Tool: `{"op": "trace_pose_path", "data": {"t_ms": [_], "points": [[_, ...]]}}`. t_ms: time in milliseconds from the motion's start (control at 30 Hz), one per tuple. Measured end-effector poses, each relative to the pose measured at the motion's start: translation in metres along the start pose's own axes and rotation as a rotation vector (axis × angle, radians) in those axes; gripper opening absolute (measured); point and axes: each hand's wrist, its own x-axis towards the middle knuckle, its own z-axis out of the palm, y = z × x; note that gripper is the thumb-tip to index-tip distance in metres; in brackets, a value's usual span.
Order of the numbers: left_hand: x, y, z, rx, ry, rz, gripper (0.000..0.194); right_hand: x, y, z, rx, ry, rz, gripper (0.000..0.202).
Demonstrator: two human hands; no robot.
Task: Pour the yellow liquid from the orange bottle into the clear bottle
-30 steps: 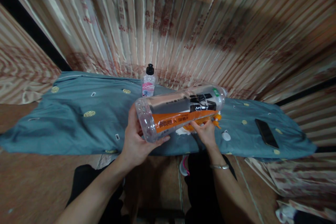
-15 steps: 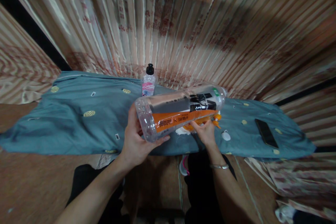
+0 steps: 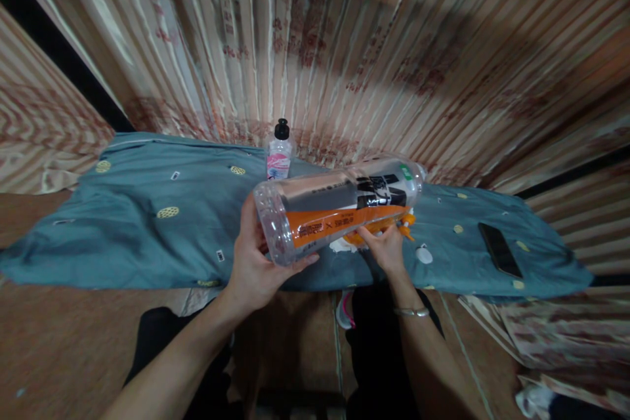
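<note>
A large clear plastic bottle with an orange and black label lies on its side in the air, its neck toward the right. My left hand is wrapped round its base end. Under the neck half, my right hand is closed on an orange thing, partly hidden by the bottle. White material shows below the bottle, beside my right fingers. Behind the base stands a small bottle with a black cap and pink label. A white round piece lies right of my right hand.
A black phone lies on the right of the teal cloth surface with yellow patterns. Pleated curtains hang behind it. My dark-clad legs and the tiled floor are below its front edge.
</note>
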Motion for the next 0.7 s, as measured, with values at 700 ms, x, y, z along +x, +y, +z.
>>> {"op": "trace_pose_path", "data": {"t_ms": [700], "points": [[-0.0014,0.0005,0.0011,-0.036,0.032,-0.059,0.096,0.0021,0.0004,0.0019,-0.004,0.017,-0.023,0.065]]}}
